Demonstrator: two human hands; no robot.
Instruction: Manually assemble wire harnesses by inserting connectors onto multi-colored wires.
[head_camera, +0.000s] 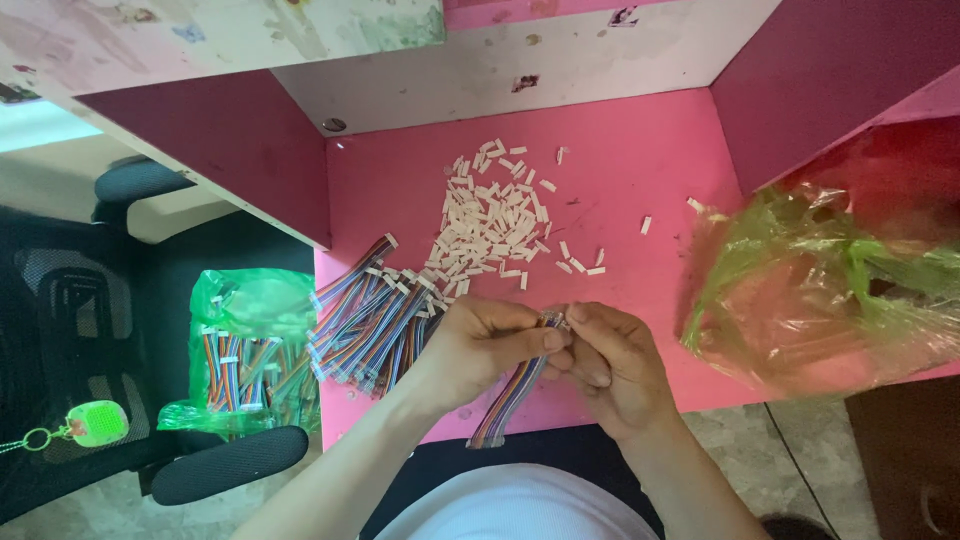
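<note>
Both hands pinch one ribbon cable, seemingly.

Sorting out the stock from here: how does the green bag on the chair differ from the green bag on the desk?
The green bag on the chair stands open, packed with multicoloured ribbon cables; the green bag on the desk lies crumpled, contents unclear. The chair bag sits left of the pink desk near the left hand; the desk bag spreads wider, beyond the right hand. Both are translucent green plastic.

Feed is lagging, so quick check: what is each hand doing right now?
Left hand: closed, pinching the multicoloured flat ribbon cable near its top end.
Right hand: closed, fingertips at the same cable's top end; anything small between them cannot be told.
</note>
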